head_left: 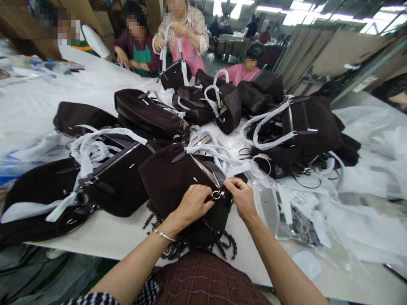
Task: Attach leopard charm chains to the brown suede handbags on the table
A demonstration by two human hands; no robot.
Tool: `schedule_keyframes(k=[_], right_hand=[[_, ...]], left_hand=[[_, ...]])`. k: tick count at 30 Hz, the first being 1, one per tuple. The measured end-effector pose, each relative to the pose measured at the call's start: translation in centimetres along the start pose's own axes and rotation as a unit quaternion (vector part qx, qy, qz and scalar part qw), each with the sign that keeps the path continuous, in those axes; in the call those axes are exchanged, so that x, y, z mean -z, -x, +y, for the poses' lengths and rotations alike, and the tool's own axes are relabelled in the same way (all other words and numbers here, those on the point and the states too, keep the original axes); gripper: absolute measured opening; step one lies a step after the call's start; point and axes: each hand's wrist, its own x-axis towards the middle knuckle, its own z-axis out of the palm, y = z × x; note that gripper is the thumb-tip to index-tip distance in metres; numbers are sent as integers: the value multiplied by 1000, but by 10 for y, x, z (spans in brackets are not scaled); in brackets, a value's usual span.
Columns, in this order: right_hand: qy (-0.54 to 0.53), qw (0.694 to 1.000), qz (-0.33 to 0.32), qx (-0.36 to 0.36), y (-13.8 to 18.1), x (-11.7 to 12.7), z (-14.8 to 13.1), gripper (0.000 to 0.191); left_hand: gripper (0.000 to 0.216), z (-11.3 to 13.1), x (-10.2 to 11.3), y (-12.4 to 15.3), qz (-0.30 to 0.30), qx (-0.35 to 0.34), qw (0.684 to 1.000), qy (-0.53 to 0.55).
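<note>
A dark brown handbag (pixel 174 178) lies tilted on the table right in front of me, its top partly open. Its handles (pixel 206 149) are wrapped in white paper. My left hand (pixel 196 204) rests on the bag's front with curled fingers, gripping its edge beside a silver metal ring (pixel 216 195). At the bag's top right corner, my right hand (pixel 241 195) pinches thumb and finger together by the metal fitting and the handle. What lies between those fingertips is too small to make out. Dark chain straps (pixel 227 245) hang out beneath the bag.
Several similar bags surround it, such as one at left (pixel 117 178) and a stack at right (pixel 313 123). Clear plastic wrapping (pixel 359 220) covers the right side of the white table (pixel 104 250). Co-workers sit and stand opposite; one holds a bag (pixel 174 75) by its handles.
</note>
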Motion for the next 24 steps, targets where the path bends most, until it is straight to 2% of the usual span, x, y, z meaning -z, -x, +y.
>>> schedule_keyframes(k=[2,3,5,8,10,15,18,21,24], right_hand=[[81,995,14,59,10,5,-12,22],[119,988,22,94,18,8,-18,20],[170,972,29,162,38,10,-29,14],[197,952,-2,233,70,4,-35,8],[207,946,-14,250,84,-4,-31,7],[229,937,30,260,84,-22,-12,7],[239,935,28,259,80,-26,-7,8],[249,937,11,244,83,-28,-7,9],[241,945,12,219,87,-30,-8,9]], left_hand=[[8,0,-1,8,-12,87,987,133],[8,-1,-2,13,-22,132,967,216],[14,-2,-5,20,-41,200,901,384],[28,-6,-11,30,-51,234,795,558],[32,-9,-14,34,-53,226,759,609],[36,-18,-14,38,-87,218,707,667],[33,-22,-14,37,-98,217,684,689],[32,-24,-16,35,-91,224,677,695],[31,-25,-17,33,-81,230,684,687]])
